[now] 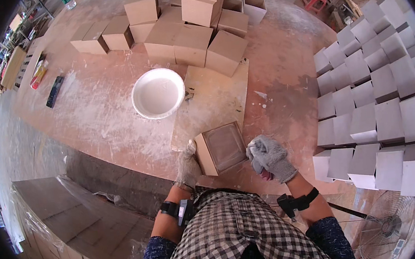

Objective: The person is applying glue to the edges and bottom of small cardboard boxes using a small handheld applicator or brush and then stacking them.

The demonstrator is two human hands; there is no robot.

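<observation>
A square tan box [224,147] with a recessed, brownish face lies tilted on the table in front of me. My left hand [189,163], in a pale knitted glove, grips its left side. Close by its right edge is my right hand [271,159], in a grey glove. Those fingers are curled closed, and a small pinkish-red bit shows beneath them; what they hold is hidden. Under the box's far part lies a worn yellowish board [214,96]. Beyond the left hand stands a white bowl [158,93] of whitish liquid.
Tan boxes [191,41] are stacked at the table's far side. Rows of grey-white boxes [359,95] stand at right. Plastic-wrapped boxes [55,204] fill the lower left. A dark bar [55,91] and a bottle [68,0] are at far left; a fan [389,224] is lower right.
</observation>
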